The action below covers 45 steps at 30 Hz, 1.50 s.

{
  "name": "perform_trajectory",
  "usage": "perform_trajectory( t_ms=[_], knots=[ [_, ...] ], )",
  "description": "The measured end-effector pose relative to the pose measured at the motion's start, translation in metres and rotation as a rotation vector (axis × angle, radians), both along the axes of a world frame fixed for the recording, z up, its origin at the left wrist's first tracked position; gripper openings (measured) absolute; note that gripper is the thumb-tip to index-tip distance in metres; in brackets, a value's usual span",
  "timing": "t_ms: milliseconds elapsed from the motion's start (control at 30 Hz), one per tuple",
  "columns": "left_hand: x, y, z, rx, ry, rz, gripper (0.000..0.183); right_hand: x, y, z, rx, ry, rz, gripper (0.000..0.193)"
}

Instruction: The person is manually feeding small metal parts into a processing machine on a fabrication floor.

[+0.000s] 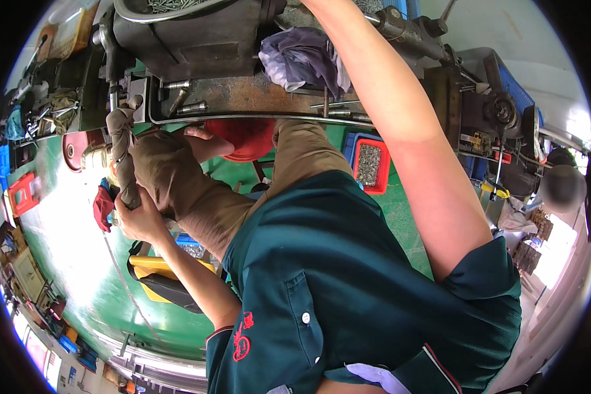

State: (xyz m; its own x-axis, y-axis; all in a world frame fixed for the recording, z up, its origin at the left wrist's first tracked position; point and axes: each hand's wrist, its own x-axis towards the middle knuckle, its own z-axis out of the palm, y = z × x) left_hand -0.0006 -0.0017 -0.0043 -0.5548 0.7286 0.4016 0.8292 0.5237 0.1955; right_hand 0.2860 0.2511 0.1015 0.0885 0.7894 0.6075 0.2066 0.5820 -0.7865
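My left hand (140, 215) is closed round the lower end of a long lever (121, 148) wrapped in grey-brown cloth. The lever hangs down at the left front of a dark metal machine (190, 46); its bare metal upper part joins the machine. My right forearm (387, 85) reaches up across the machine, and the hand lies beyond the top edge, out of sight. Beneath that arm a crumpled purple-grey rag (302, 58) lies on the machine. Several metal tool pieces (192, 107) rest in the rusty tray (243, 98) below it.
A pan of small metal pins (171, 5) sits on top of the machine. Under the tray stand a red bin of small metal parts (372, 165) and a red round stool (246, 139). A yellow-and-black container (161, 279) is on the green floor by my left forearm.
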Motion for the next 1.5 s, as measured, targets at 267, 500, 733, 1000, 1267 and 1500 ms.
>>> perform_trajectory(
  t_ms=[267, 500, 733, 1000, 1267, 1500],
  knots=[
    [0.0007, 0.0008, 0.0002, 0.002, -0.025, -0.005, 0.036, -0.0001, 0.0015, -0.0008, -0.032, 0.039, 0.033, 0.029],
    [0.0017, -0.0001, 0.0002, 0.028, -0.016, -0.006, 0.035, -0.0003, 0.001, -0.0005, -0.028, 0.01, 0.021, 0.03],
    [0.0005, 0.0, -0.001, 0.033, -0.004, -0.004, 0.036, -0.0003, -0.0003, 0.0008, -0.045, 0.016, 0.028, 0.029],
    [0.0012, 0.0019, -0.0002, -0.008, 0.027, 0.028, 0.033, -0.0002, 0.0002, 0.0003, -0.032, 0.018, 0.009, 0.027],
    [0.0026, 0.0022, 0.0014, -0.023, 0.03, 0.037, 0.033, -0.0001, -0.0014, 0.0014, -0.003, -0.048, -0.074, 0.027],
    [0.0014, 0.0016, 0.0004, 0.008, 0.062, 0.009, 0.033, -0.0006, -0.0021, 0.0026, 0.101, -0.075, -0.11, 0.028]
  ],
)
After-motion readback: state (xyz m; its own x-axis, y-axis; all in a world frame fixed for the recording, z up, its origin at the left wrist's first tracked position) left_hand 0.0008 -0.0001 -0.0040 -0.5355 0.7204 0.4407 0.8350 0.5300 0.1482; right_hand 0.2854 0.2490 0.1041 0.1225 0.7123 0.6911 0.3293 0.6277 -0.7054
